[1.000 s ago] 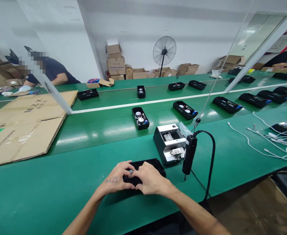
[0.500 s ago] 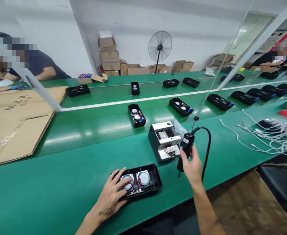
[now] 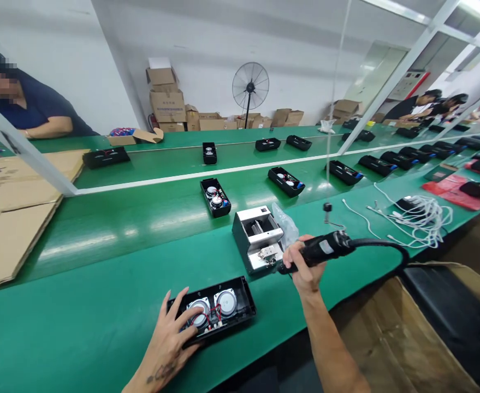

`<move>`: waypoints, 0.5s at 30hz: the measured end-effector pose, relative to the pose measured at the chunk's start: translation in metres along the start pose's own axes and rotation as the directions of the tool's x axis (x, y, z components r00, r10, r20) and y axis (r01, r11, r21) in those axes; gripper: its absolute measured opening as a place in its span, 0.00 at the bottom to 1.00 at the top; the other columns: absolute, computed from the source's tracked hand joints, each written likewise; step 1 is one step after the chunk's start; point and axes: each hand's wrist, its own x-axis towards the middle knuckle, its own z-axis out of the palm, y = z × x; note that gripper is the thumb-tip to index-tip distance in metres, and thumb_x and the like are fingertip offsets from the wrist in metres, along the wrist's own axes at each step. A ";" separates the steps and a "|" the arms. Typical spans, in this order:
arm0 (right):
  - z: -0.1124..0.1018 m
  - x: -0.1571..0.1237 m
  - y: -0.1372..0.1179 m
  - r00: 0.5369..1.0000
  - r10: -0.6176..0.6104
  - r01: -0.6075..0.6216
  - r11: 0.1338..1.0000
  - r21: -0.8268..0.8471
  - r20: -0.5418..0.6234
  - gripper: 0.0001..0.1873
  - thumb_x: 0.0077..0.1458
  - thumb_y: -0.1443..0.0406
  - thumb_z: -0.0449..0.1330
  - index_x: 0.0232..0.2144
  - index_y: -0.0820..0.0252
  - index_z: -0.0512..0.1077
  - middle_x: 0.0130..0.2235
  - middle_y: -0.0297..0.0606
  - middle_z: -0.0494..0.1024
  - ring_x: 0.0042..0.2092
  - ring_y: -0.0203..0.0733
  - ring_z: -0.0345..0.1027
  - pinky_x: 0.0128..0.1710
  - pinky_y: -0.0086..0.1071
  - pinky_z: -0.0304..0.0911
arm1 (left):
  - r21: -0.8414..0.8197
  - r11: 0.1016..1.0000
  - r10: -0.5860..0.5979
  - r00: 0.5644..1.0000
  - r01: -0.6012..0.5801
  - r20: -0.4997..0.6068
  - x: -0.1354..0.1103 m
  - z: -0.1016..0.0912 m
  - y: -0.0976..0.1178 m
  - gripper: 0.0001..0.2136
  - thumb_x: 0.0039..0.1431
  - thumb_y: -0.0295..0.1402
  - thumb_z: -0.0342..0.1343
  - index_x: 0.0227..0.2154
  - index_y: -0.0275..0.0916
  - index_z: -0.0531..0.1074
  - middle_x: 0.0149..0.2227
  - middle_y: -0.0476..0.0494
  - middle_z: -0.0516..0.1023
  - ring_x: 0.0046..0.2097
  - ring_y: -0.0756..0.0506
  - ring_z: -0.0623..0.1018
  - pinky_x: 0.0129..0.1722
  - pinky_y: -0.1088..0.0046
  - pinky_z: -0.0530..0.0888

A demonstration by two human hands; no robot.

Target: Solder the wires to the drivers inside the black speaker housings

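An open black speaker housing [image 3: 240, 311] with two round silver drivers and red wires lies on the green bench near me. My left hand [image 3: 173, 335] rests on its left end, fingers spread flat over the left driver. My right hand [image 3: 303, 263] is wrapped round a black electric screwdriver [image 3: 320, 250] held almost level, its tip pointing left at the grey and white screw feeder box [image 3: 257, 239]. The screwdriver's black cable [image 3: 381, 246] loops off to the right.
Several open black housings [image 3: 215, 197] ride the green conveyor [image 3: 141, 213] beyond the bench. Flattened cardboard [image 3: 6, 240] lies at left, a tangle of white cables [image 3: 418, 214] at right. A person in a dark shirt [image 3: 39, 112] sits far left; others work at far right.
My hands left the housing's middle. The left one settled on its left end, the right one took the hanging screwdriver and tilted it from upright to level, tip toward the feeder box.
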 end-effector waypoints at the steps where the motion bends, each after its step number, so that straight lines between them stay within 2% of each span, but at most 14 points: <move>1: 0.006 0.003 -0.002 0.998 -0.052 0.053 0.998 0.020 -0.023 0.20 0.60 0.54 0.70 0.44 0.50 0.63 0.22 0.19 0.68 0.19 0.36 0.62 0.23 0.33 0.63 | -0.013 1.000 -0.020 1.000 0.020 -0.003 0.000 0.002 0.002 0.07 0.57 0.37 0.71 0.31 0.46 0.77 0.50 0.47 0.85 0.75 0.31 0.61 0.77 0.39 0.44; 3: 0.017 0.007 -0.004 0.993 -0.110 0.110 0.994 -0.007 -0.040 0.19 0.60 0.57 0.70 0.43 0.52 0.64 0.21 0.20 0.70 0.19 0.35 0.62 0.24 0.33 0.64 | -0.027 0.998 -0.056 0.998 0.056 0.000 0.000 0.007 0.005 0.07 0.56 0.36 0.71 0.31 0.46 0.77 0.50 0.47 0.85 0.73 0.30 0.63 0.76 0.38 0.46; 5: 0.023 0.011 -0.004 0.994 -0.103 0.101 0.993 -0.057 -0.028 0.19 0.59 0.56 0.71 0.41 0.53 0.64 0.20 0.20 0.71 0.19 0.35 0.63 0.25 0.34 0.64 | -0.021 0.997 -0.070 0.997 0.070 0.011 0.000 0.009 0.008 0.07 0.56 0.34 0.71 0.31 0.46 0.76 0.51 0.47 0.85 0.73 0.29 0.63 0.75 0.37 0.47; 7: 0.025 0.014 -0.005 0.999 -0.046 0.048 0.994 -0.093 0.021 0.20 0.57 0.55 0.72 0.39 0.53 0.65 0.20 0.21 0.70 0.18 0.35 0.62 0.23 0.34 0.64 | -0.006 0.998 -0.065 0.998 0.065 0.020 0.000 0.009 0.009 0.08 0.55 0.34 0.71 0.31 0.45 0.76 0.50 0.47 0.85 0.72 0.29 0.64 0.74 0.37 0.49; 10: 0.024 0.012 -0.012 0.982 0.095 -0.071 0.987 -0.147 0.162 0.20 0.55 0.54 0.74 0.37 0.54 0.67 0.19 0.22 0.68 0.18 0.35 0.60 0.21 0.33 0.62 | 0.018 0.998 -0.062 0.997 0.061 0.036 0.003 0.006 0.009 0.08 0.54 0.36 0.72 0.32 0.46 0.77 0.49 0.46 0.85 0.70 0.27 0.66 0.73 0.36 0.53; 12: 0.025 0.003 -0.022 0.957 0.159 -0.137 0.985 -0.109 0.240 0.19 0.56 0.55 0.73 0.38 0.54 0.68 0.19 0.22 0.68 0.17 0.35 0.59 0.19 0.32 0.60 | 0.033 0.997 -0.065 0.996 0.063 0.055 0.005 0.004 0.010 0.07 0.55 0.36 0.71 0.32 0.46 0.78 0.49 0.46 0.85 0.70 0.27 0.67 0.71 0.35 0.55; 15: 0.033 -0.025 -0.039 0.948 0.122 -0.159 0.982 0.106 0.294 0.16 0.62 0.57 0.71 0.44 0.51 0.68 0.21 0.21 0.66 0.17 0.34 0.58 0.17 0.29 0.57 | 0.052 0.997 -0.066 0.995 0.062 0.081 0.009 0.000 0.014 0.07 0.56 0.34 0.71 0.32 0.46 0.78 0.50 0.46 0.85 0.69 0.26 0.68 0.70 0.34 0.58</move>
